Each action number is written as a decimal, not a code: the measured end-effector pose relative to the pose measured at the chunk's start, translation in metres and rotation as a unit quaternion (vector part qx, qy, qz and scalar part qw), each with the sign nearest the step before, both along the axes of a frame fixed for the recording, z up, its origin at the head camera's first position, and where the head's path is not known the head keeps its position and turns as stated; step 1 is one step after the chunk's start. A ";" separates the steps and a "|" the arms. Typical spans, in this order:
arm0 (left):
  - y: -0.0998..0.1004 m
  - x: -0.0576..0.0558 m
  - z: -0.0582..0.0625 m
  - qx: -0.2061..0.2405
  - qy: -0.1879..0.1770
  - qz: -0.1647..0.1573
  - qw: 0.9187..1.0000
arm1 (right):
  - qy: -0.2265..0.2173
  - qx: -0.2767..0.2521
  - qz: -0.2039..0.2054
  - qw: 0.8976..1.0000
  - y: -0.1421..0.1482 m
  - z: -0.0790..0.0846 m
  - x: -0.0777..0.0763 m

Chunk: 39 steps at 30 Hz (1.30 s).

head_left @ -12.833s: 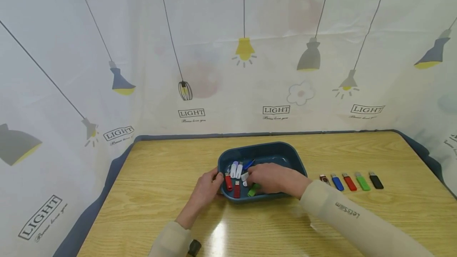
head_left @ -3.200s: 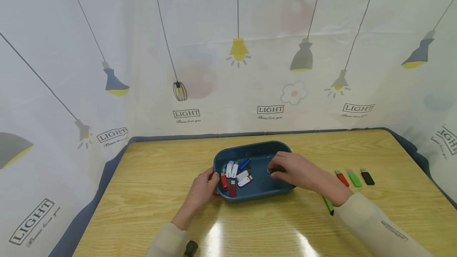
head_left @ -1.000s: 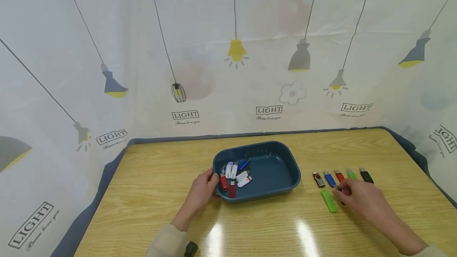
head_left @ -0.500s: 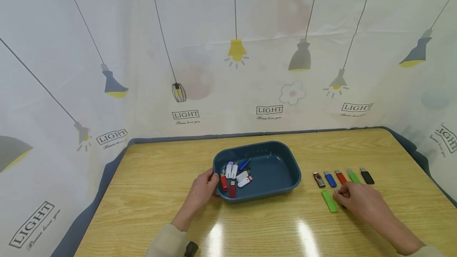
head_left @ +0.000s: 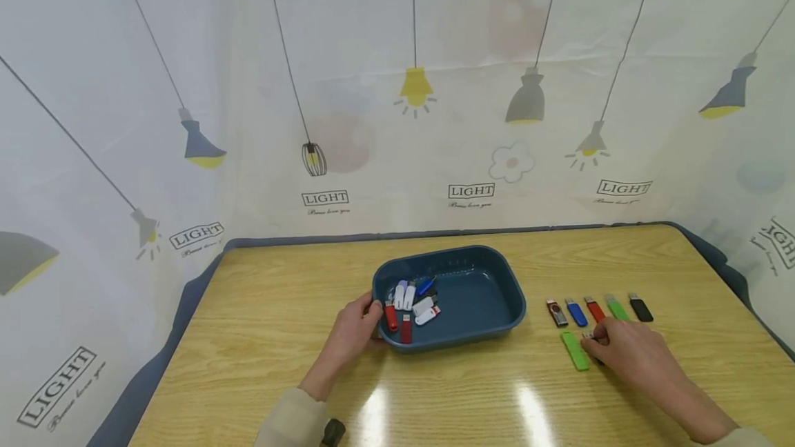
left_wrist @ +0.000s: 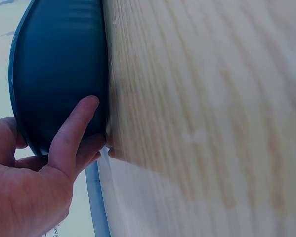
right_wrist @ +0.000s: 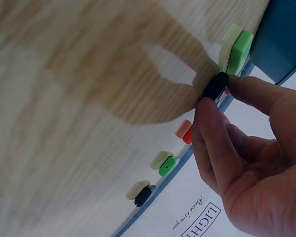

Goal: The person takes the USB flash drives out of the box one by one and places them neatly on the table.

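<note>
My left hand (head_left: 349, 331) grips the left end of a dark blue plastic bin (head_left: 472, 301), thumb at the rim. In the left wrist view its fingers lie against the outer wall. My right hand (head_left: 636, 354) pinches a black USB flash drive (right_wrist: 215, 86) between thumb and fingertips, low over the table just right of a green flash drive (head_left: 574, 351). In the head view mostly its metal plug shows. Behind it runs a row of flash drives: red-and-silver (head_left: 556, 312), blue (head_left: 575, 312), red (head_left: 594, 309), green (head_left: 616, 307) and black (head_left: 640, 308).
Inside the bin's left half lie several more flash drives, among them a white one (head_left: 427, 315), a blue one (head_left: 425, 286) and a dark red one (head_left: 406, 329). The wooden table (head_left: 286, 274) ends at a curtain (head_left: 397, 212) printed with lamps.
A green flash drive has come out of the bin onto the table. My right hand has carried the black flash drive from the bin rightward beside it. My left hand stays on the bin.
</note>
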<state>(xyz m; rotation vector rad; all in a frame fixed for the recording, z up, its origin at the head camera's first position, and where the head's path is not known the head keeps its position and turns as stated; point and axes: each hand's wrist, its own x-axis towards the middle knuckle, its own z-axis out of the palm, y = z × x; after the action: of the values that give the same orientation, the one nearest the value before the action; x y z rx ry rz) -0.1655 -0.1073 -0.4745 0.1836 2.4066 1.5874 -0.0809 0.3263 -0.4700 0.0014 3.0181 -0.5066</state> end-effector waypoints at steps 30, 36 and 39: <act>0.000 0.000 0.002 -0.010 -0.003 -0.003 1.000 | 0.126 -0.056 0.051 0.989 -0.050 0.056 -0.024; 0.000 0.000 0.002 -0.010 -0.003 -0.002 1.000 | 0.160 -0.060 0.113 0.979 -0.082 0.062 -0.037; 0.000 0.000 0.002 -0.015 0.000 -0.001 1.000 | 0.169 -0.064 0.141 0.973 -0.098 0.062 -0.044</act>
<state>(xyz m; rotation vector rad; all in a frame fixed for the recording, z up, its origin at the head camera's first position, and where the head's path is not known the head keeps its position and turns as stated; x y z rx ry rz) -0.1653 -0.1071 -0.4722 0.1809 2.4285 1.5497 -0.1248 0.2287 -0.4081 -0.5692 3.2174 -0.7341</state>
